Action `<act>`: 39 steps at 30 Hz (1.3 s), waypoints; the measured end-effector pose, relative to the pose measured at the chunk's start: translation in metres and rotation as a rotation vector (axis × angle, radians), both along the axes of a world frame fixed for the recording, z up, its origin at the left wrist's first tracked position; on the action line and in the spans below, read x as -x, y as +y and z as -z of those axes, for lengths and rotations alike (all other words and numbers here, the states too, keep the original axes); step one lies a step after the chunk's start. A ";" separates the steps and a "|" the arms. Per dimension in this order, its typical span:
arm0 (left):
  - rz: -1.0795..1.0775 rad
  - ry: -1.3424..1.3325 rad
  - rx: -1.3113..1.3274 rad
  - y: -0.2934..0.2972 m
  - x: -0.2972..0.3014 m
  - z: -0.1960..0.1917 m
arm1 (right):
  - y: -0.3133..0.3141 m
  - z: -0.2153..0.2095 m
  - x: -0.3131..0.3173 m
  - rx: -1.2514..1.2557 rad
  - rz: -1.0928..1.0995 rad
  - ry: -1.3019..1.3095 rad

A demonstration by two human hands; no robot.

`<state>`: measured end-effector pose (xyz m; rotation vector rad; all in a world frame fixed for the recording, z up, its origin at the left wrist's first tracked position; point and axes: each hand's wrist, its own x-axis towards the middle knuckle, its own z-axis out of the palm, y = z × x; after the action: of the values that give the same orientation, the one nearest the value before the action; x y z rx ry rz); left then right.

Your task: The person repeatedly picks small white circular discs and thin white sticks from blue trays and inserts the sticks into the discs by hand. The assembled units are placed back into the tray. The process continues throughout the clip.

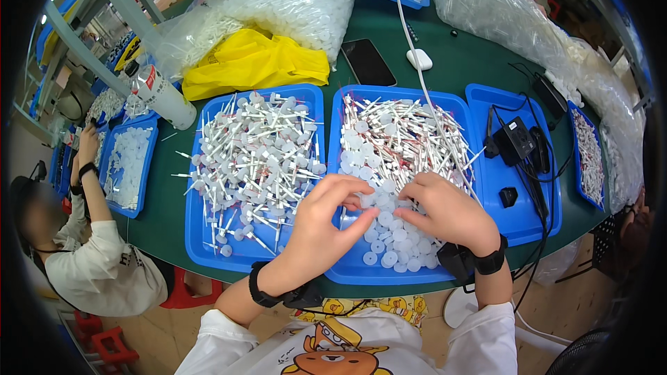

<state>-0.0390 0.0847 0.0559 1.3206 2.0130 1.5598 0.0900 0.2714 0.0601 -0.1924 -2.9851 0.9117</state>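
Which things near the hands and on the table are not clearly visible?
Head view: whether the bare left hand or right hand pinches any translucent white discs; fingers hide this.
Head view: floor of the blue rectangular plastic tray beneath the discs; their heap covers it.
Head view: inside of the crumpled yellow plastic bag; its folds hide it.

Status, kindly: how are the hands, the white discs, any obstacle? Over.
Left hand, right hand: both at white discs, grip unclear. Discs heaped loose in blue tray. White cable crosses that tray.
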 end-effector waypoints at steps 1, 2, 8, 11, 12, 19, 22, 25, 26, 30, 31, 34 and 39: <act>-0.015 0.021 -0.010 0.000 0.001 0.001 | 0.000 0.000 0.000 -0.018 -0.001 -0.010; -0.031 0.042 -0.020 0.000 0.001 0.002 | 0.000 0.000 0.000 -0.036 -0.002 -0.019; 0.024 0.014 0.012 0.000 0.001 0.000 | -0.006 0.000 0.000 -0.137 0.046 -0.013; 0.033 -0.068 0.008 0.000 0.000 0.000 | 0.000 -0.006 0.008 0.086 0.220 0.021; 0.031 -0.093 0.005 0.000 0.001 0.001 | 0.000 -0.009 0.010 0.193 0.296 0.041; 0.000 -0.314 -0.129 -0.002 0.002 0.004 | -0.006 -0.015 0.014 0.422 0.276 0.270; 0.019 -0.543 -0.187 -0.003 0.002 -0.001 | -0.010 -0.015 0.015 0.641 0.236 0.358; 0.043 -0.663 -0.224 -0.004 0.005 -0.002 | -0.015 -0.025 0.014 0.700 0.210 0.384; 0.050 -0.674 -0.234 -0.004 0.006 -0.002 | -0.015 -0.027 0.013 0.662 0.187 0.380; 0.099 -0.725 -0.254 -0.004 0.005 -0.004 | -0.011 -0.027 0.013 0.405 0.013 0.409; 0.109 -0.729 -0.255 -0.004 0.005 -0.004 | -0.012 -0.026 0.013 0.396 0.001 0.402; 0.120 -0.733 -0.254 -0.004 0.003 -0.005 | -0.012 -0.026 0.013 0.369 -0.027 0.386; 0.119 -0.717 -0.256 -0.005 0.004 -0.004 | -0.011 -0.026 0.013 0.321 -0.052 0.394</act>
<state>-0.0426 0.0801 0.0598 0.7577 1.3066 1.9168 0.0765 0.2605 0.0858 0.0586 -2.4855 1.2630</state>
